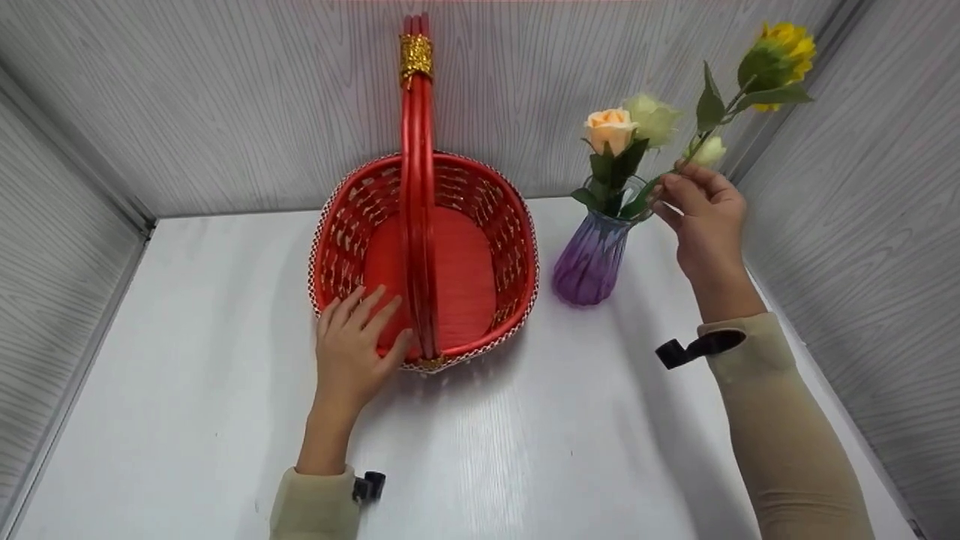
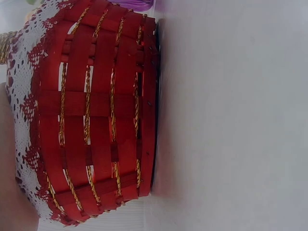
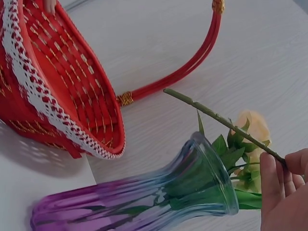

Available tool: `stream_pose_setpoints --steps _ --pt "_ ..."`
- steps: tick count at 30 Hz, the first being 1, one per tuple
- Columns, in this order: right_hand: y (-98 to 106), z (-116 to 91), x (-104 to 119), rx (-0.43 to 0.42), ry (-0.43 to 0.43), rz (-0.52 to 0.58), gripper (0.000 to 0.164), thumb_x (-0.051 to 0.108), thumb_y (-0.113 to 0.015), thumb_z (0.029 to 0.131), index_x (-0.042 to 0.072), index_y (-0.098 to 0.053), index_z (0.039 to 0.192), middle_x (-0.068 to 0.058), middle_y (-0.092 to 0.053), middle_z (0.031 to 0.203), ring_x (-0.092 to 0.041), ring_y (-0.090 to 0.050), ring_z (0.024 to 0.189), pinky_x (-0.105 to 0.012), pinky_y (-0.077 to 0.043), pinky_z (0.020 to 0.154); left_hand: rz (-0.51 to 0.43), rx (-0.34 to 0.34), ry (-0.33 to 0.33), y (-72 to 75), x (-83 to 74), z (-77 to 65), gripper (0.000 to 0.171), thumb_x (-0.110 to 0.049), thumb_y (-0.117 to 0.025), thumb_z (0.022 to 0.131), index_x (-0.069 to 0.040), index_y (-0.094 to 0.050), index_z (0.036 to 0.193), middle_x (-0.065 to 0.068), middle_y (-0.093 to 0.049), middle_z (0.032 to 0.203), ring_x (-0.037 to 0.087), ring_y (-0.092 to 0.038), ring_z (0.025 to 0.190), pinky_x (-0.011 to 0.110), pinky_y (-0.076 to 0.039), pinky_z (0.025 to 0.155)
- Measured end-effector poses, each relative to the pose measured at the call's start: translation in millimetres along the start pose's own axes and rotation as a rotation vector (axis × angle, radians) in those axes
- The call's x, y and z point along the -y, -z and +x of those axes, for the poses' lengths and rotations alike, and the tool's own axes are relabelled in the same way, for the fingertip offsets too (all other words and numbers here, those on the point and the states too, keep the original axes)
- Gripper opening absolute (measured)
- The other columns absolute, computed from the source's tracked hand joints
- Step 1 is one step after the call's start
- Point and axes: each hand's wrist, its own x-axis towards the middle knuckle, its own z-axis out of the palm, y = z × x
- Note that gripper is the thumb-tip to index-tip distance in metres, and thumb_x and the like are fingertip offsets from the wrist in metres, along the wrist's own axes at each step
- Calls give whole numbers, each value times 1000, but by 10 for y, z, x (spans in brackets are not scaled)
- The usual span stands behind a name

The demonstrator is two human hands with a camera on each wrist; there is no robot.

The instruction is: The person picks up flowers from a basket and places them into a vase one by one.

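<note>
My right hand (image 1: 712,214) pinches the green stem (image 3: 219,118) of a yellow flower (image 1: 780,64) between thumb and fingers. The bloom tilts up to the right, and in the right wrist view the bare stem end is outside the vase, near its mouth. A ribbed glass vase (image 1: 590,262), purple below and blue above, holds a peach rose (image 1: 610,130) and pale greenish flowers (image 1: 651,120). My left hand (image 1: 354,352) rests with spread fingers over the near left rim of a red woven basket (image 1: 465,277); its palm is hidden in the left wrist view.
The basket's tall red handle (image 1: 418,187), wrapped in gold at the top, arches over its middle. White lace (image 2: 24,120) trims the rim. Grey wood-grain panels (image 1: 247,97) enclose the white table (image 1: 525,450) at the back and both sides.
</note>
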Motion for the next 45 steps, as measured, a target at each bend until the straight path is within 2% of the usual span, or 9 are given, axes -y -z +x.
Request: stream_pose_setpoints --steps 5,10,16,21,29,33,36,41,45 --pt "-39 141 86 -59 21 -41 34 -2 -80 80 -3 -63 109 -15 -66 96 -22 -67 76 -28 -60 65 -2 -19 -5 -3 -1 2 51 -50 -55 93 -19 -68 130 9 -61 139 36 -49 134 61 -28 114" --pt "-86 274 197 -108 41 -51 42 -3 -80 80 -5 -61 117 -15 -66 95 -24 -68 78 -29 -60 66 -5 -23 -7 -2 -3 5 52 -52 -55 93 -19 -68 130 9 -61 139 35 -49 134 60 -27 114" --pt "-116 406 272 -158 39 -94 37 -1 -80 81 -1 -63 114 -12 -65 97 -24 -68 80 -30 -61 70 -1 -13 -3 -3 -8 5 53 -54 -53 93 -20 -67 131 8 -61 140 35 -49 135 60 -27 114" --pt "-124 438 281 -171 52 -130 38 1 -80 81 0 -63 116 -12 -63 99 -24 -69 82 -30 -61 73 -6 -16 -7 -14 -4 3 53 -53 -55 92 -20 -67 131 9 -61 139 35 -49 134 61 -27 114" --pt "-138 350 240 -112 89 -285 28 1 -77 83 -1 -64 108 -11 -66 93 -24 -70 81 -32 -61 75 -15 1 -8 -13 -6 -3 52 -52 -53 94 -20 -67 132 9 -61 140 34 -47 136 61 -27 114" --pt "-118 317 168 -25 86 -391 22 2 -75 84 -3 -65 103 -12 -67 90 -25 -70 77 -30 -61 71 -17 -17 -11 -11 0 4 51 -52 -54 94 -19 -69 130 9 -62 139 35 -49 135 61 -27 114" --pt "-100 299 98 42 66 -457 22 9 -75 88 -1 -65 105 -13 -69 91 -26 -70 78 -29 -61 72 -13 -25 -12 -10 8 7 50 -51 -55 93 -19 -69 129 9 -62 138 35 -49 134 61 -27 114" --pt "-92 272 21 41 34 -444 28 23 -73 91 4 -65 110 -14 -68 97 -27 -69 83 -30 -61 78 -12 -28 -13 -14 14 -3 50 -51 -55 93 -19 -69 129 9 -62 138 35 -49 134 61 -27 114" --pt "-79 256 8 45 7 -387 29 23 -73 91 1 -66 109 -15 -67 98 -27 -68 85 -32 -60 80 -15 -30 -13 -18 8 3 50 -51 -56 93 -19 -69 129 9 -62 138 35 -49 134 61 -27 114"
